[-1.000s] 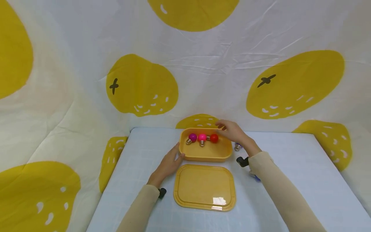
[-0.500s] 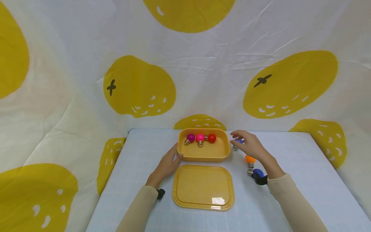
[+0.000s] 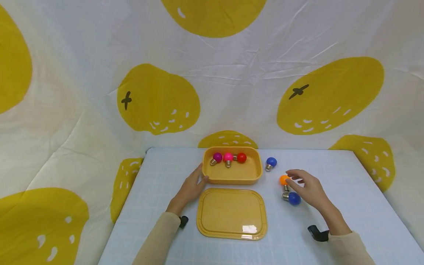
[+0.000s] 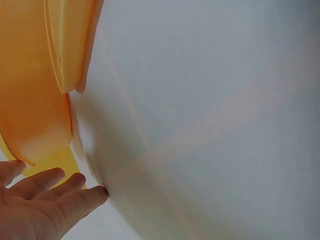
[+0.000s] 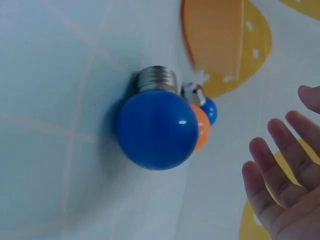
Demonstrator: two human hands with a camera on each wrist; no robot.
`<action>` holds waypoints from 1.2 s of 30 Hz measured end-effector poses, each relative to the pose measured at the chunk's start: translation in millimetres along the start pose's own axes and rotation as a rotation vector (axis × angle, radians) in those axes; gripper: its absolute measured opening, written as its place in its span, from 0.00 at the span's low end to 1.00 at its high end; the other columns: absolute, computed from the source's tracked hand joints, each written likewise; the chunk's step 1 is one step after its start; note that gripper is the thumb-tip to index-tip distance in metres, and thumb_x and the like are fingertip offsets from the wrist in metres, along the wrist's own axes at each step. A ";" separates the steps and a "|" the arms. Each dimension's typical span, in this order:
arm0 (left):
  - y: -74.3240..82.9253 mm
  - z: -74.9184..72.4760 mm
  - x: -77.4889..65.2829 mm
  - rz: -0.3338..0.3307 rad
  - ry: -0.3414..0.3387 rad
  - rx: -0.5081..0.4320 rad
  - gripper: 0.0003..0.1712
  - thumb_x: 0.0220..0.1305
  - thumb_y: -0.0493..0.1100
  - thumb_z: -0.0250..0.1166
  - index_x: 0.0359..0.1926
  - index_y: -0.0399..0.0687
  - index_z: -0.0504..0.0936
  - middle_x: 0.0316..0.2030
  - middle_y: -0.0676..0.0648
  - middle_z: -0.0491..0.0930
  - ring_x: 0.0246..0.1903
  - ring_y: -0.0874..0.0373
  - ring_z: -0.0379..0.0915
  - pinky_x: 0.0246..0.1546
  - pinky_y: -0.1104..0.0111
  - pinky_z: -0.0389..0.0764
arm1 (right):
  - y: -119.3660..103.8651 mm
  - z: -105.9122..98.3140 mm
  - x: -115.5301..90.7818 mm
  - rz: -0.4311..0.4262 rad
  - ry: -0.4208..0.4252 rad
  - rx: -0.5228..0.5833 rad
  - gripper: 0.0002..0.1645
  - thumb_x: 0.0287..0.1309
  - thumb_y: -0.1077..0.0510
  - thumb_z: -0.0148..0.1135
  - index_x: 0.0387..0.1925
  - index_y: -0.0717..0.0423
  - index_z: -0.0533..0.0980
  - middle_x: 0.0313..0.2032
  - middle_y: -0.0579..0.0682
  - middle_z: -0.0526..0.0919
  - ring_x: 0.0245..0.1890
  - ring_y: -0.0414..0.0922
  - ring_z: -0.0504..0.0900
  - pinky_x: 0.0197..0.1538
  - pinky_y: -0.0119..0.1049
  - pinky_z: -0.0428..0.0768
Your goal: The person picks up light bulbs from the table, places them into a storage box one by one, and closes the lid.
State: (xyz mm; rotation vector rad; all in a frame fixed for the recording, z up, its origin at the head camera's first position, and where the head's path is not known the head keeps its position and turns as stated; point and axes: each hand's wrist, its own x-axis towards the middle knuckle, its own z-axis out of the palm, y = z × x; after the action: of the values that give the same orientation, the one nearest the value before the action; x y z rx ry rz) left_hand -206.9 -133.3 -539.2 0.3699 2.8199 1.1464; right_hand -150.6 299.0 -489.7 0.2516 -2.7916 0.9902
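In the head view a yellow plastic box (image 3: 243,173) holds a purple light bulb (image 3: 217,157), a pink bulb (image 3: 228,157) and a red bulb (image 3: 241,158). My left hand (image 3: 188,189) rests against the box's left side, fingers extended. To the right of the box lie a blue bulb (image 3: 271,162), an orange bulb (image 3: 283,179) and a nearer blue bulb (image 3: 294,198). Over the table beside the orange bulb hovers my right hand (image 3: 310,191), fingers relaxed and holding nothing. The right wrist view has the nearer blue bulb (image 5: 157,130) large, apart from the fingers (image 5: 287,185).
A flat yellow lid (image 3: 232,213) lies in front of the box. Behind the table (image 3: 159,165) hangs a white cloth (image 3: 232,92) with large yellow fruit prints. Light-coloured cloth covers the table.
My right hand has moved from the box's right end, rightward and toward me, to beside the orange bulb. This uncovers the bulbs on the right. My left hand stays at the box.
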 end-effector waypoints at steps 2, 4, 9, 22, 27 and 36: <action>-0.5 0.3 0.3 -0.003 0.003 -0.001 0.40 0.77 0.56 0.53 0.80 0.48 0.49 0.76 0.48 0.53 0.74 0.48 0.49 0.73 0.54 0.52 | 7.1 1.1 -5.7 0.027 -0.003 -0.002 0.22 0.66 0.53 0.66 0.57 0.61 0.77 0.51 0.60 0.82 0.48 0.57 0.79 0.50 0.59 0.81; -0.7 0.6 0.5 -0.008 0.001 -0.003 0.40 0.77 0.56 0.53 0.80 0.48 0.49 0.76 0.48 0.53 0.74 0.48 0.49 0.73 0.54 0.52 | 13.5 2.5 -10.9 0.055 -0.009 0.001 0.23 0.66 0.53 0.66 0.58 0.61 0.77 0.52 0.60 0.82 0.48 0.57 0.79 0.51 0.59 0.81; -1.0 0.9 1.2 -0.011 -0.004 -0.005 0.40 0.77 0.57 0.53 0.80 0.50 0.49 0.77 0.49 0.52 0.75 0.49 0.48 0.73 0.54 0.52 | 24.3 7.6 -21.2 0.099 -0.021 0.006 0.24 0.67 0.53 0.66 0.59 0.60 0.77 0.52 0.61 0.81 0.49 0.57 0.79 0.51 0.59 0.81; 0.1 -1.6 -0.4 0.024 0.001 0.001 0.42 0.77 0.60 0.51 0.80 0.46 0.49 0.76 0.46 0.53 0.74 0.48 0.49 0.73 0.54 0.53 | 30.2 12.0 -36.1 0.153 -0.043 0.033 0.25 0.67 0.51 0.65 0.60 0.60 0.75 0.52 0.61 0.81 0.50 0.57 0.79 0.52 0.59 0.80; -0.2 -1.3 -1.8 0.016 -0.005 -0.003 0.42 0.76 0.60 0.52 0.80 0.47 0.48 0.77 0.47 0.53 0.74 0.47 0.49 0.73 0.54 0.52 | 33.5 13.5 -39.3 0.193 -0.074 0.034 0.28 0.67 0.46 0.65 0.61 0.58 0.75 0.55 0.61 0.79 0.52 0.58 0.77 0.54 0.59 0.80; -1.7 -0.8 -1.4 0.005 -0.015 0.001 0.41 0.77 0.60 0.51 0.80 0.49 0.48 0.77 0.49 0.52 0.75 0.50 0.48 0.74 0.56 0.52 | 43.6 14.5 -43.8 0.193 -0.149 0.039 0.33 0.63 0.46 0.69 0.62 0.59 0.74 0.58 0.63 0.77 0.54 0.59 0.76 0.54 0.60 0.78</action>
State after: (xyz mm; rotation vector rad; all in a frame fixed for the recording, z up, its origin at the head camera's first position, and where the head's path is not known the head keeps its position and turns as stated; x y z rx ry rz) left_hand -206.0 -135.4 -539.8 0.3840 2.8082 1.1383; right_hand -118.9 327.5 -536.7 0.0637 -2.9791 1.1117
